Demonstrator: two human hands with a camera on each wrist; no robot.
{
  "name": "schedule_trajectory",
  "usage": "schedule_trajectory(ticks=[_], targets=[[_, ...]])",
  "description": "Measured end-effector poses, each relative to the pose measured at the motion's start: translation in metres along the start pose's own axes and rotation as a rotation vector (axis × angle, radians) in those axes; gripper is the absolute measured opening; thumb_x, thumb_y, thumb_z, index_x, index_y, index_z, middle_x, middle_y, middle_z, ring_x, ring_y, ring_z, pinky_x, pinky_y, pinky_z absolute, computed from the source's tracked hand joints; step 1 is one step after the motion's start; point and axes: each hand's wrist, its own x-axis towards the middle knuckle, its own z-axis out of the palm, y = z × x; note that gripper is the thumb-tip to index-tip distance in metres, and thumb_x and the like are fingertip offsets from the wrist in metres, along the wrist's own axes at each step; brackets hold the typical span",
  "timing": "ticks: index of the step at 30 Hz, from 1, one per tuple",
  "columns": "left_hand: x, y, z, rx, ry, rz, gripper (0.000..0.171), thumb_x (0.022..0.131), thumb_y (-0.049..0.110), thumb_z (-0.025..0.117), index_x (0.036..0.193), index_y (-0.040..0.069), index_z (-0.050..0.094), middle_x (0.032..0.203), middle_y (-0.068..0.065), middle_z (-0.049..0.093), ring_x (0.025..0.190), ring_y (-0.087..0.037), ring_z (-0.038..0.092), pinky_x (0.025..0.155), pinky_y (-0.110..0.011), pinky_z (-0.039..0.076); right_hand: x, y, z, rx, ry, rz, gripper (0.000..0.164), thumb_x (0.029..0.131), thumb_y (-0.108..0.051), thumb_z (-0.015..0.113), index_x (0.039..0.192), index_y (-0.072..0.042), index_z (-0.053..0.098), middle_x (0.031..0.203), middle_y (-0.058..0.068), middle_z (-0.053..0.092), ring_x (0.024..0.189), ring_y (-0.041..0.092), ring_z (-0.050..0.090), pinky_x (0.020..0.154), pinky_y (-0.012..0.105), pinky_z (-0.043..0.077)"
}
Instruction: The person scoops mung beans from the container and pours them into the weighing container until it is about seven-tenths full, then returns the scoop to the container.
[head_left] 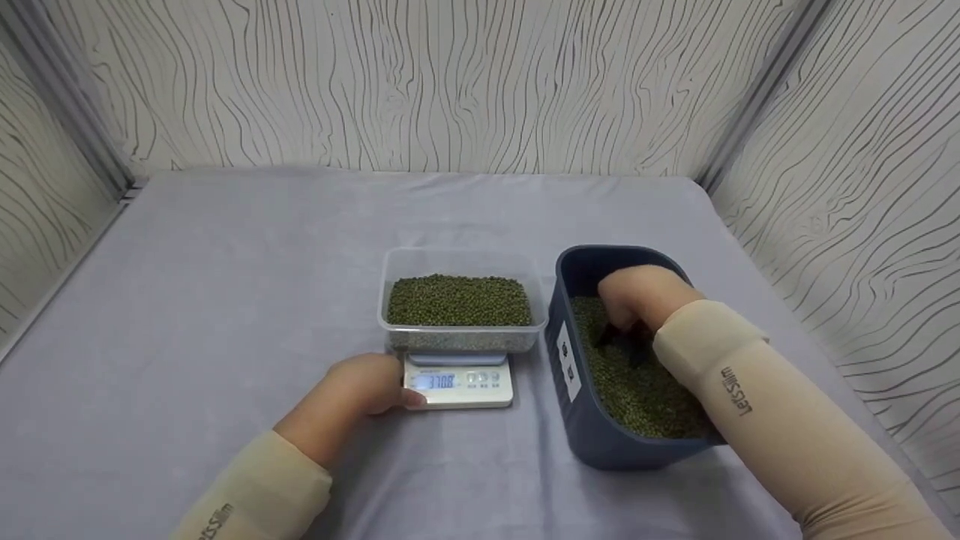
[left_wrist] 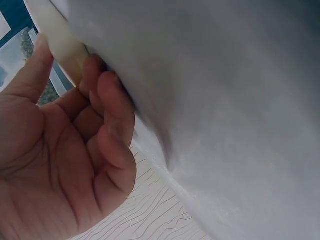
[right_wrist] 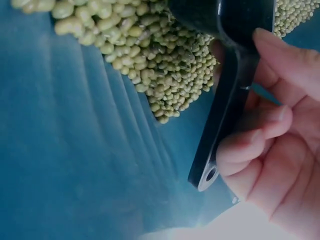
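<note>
In the head view, a white digital kitchen scale (head_left: 459, 394) bears a clear plastic container (head_left: 465, 339) of green mung beans (head_left: 457, 300). Its lit display seems to read 370.8. My left hand (head_left: 367, 384) grips the scale's left side, thumb on the front corner; in the left wrist view its fingers (left_wrist: 116, 105) curl at the scale's edge (left_wrist: 57, 40). Inside a blue bin (head_left: 581, 442) of mung beans (head_left: 637, 401), my right hand (head_left: 641, 292) holds a black scoop (right_wrist: 227, 105) by its handle. The scoop's bowl is partly out of frame in the right wrist view.
A pale grey cloth (head_left: 225, 300) covers the table. Wood-grain patterned panels (head_left: 450, 90) stand behind it and at both sides. The bin has a white label (head_left: 568, 361) on its left wall and stands close to the right of the clear container.
</note>
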Motion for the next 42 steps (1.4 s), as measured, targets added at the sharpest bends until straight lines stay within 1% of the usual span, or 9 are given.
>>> schedule_trajectory(ticks=[3, 7, 13, 16, 19, 23, 27, 34, 42], targets=[[0.000, 0.000, 0.000, 0.004, 0.000, 0.000, 0.045, 0.076, 0.049, 0.066, 0.070, 0.005, 0.062, 0.079, -0.011, 0.063, 0.067, -0.022, 0.049, 0.074, -0.043, 0.045, 0.003, 0.002, 0.003, 0.020, 0.008, -0.021, 0.028, 0.078, 0.000, 0.051, 0.055, -0.015, 0.044, 0.056, 0.002, 0.041, 0.047, 0.017, 0.035, 0.043, 0.027, 0.030], [0.001, 0.000, 0.001, 0.010, -0.005, -0.002, 0.047, 0.076, 0.050, 0.065, 0.071, 0.004, 0.063, 0.080, -0.012, 0.064, 0.067, -0.023, 0.050, 0.075, -0.043, 0.045, 0.006, 0.002, 0.006, 0.047, -0.007, -0.042, 0.030, 0.076, -0.004, 0.055, 0.055, -0.018, 0.039, 0.055, -0.002, 0.036, 0.048, 0.016, 0.032, 0.044, 0.028, 0.028], [0.002, -0.002, 0.002, 0.007, 0.005, 0.018, 0.045, 0.076, 0.049, 0.066, 0.070, 0.004, 0.062, 0.076, -0.011, 0.063, 0.065, -0.022, 0.049, 0.074, -0.043, 0.045, 0.007, 0.002, 0.008, 0.142, -0.055, -0.032, 0.028, 0.074, -0.008, 0.062, 0.056, -0.017, 0.044, 0.056, -0.003, 0.040, 0.047, 0.014, 0.036, 0.043, 0.027, 0.031], [0.002, -0.001, 0.001, 0.006, -0.006, 0.006, 0.046, 0.076, 0.050, 0.066, 0.068, 0.005, 0.061, 0.075, -0.010, 0.061, 0.065, -0.022, 0.048, 0.073, -0.042, 0.045, 0.008, 0.002, 0.009, 0.213, -0.096, -0.040, 0.028, 0.075, -0.009, 0.064, 0.057, -0.018, 0.045, 0.056, -0.003, 0.038, 0.048, 0.013, 0.035, 0.044, 0.027, 0.031], [0.001, 0.000, 0.000, 0.011, -0.020, -0.008, 0.047, 0.076, 0.051, 0.065, 0.067, 0.005, 0.061, 0.074, -0.009, 0.060, 0.065, -0.022, 0.047, 0.073, -0.041, 0.045, 0.009, 0.000, 0.010, 0.249, -0.137, -0.062, 0.030, 0.076, -0.009, 0.064, 0.056, -0.019, 0.045, 0.054, -0.004, 0.036, 0.047, 0.012, 0.032, 0.044, 0.026, 0.030], [0.001, 0.000, 0.000, 0.009, -0.020, -0.013, 0.046, 0.076, 0.050, 0.065, 0.065, 0.005, 0.061, 0.073, -0.009, 0.059, 0.064, -0.021, 0.046, 0.072, -0.040, 0.045, 0.011, -0.003, 0.010, 0.255, -0.167, -0.088, 0.031, 0.076, -0.009, 0.064, 0.055, -0.020, 0.044, 0.053, -0.006, 0.034, 0.045, 0.011, 0.029, 0.043, 0.025, 0.028], [0.001, 0.000, 0.000, 0.013, -0.013, -0.017, 0.046, 0.076, 0.051, 0.065, 0.065, 0.006, 0.061, 0.073, -0.009, 0.060, 0.064, -0.022, 0.047, 0.072, -0.040, 0.045, 0.012, -0.003, 0.010, 0.266, -0.182, -0.088, 0.029, 0.072, -0.006, 0.061, 0.054, -0.020, 0.043, 0.052, -0.006, 0.034, 0.045, 0.011, 0.029, 0.042, 0.026, 0.027], [0.002, 0.000, 0.001, 0.019, -0.008, -0.025, 0.046, 0.076, 0.052, 0.065, 0.063, 0.007, 0.060, 0.072, -0.008, 0.059, 0.064, -0.022, 0.047, 0.071, -0.041, 0.045, 0.014, 0.001, 0.009, 0.374, -0.221, -0.154, 0.021, 0.069, 0.004, 0.054, 0.057, -0.014, 0.051, 0.053, -0.004, 0.041, 0.044, 0.010, 0.031, 0.044, 0.024, 0.030], [0.002, 0.000, 0.002, 0.001, 0.006, -0.010, 0.044, 0.075, 0.050, 0.066, 0.066, 0.007, 0.060, 0.073, -0.008, 0.060, 0.064, -0.022, 0.048, 0.070, -0.041, 0.045, 0.009, 0.010, 0.004, 0.393, -0.188, -0.232, 0.025, 0.066, 0.005, 0.048, 0.052, -0.015, 0.042, 0.050, -0.004, 0.034, 0.044, 0.011, 0.026, 0.046, 0.026, 0.028]])
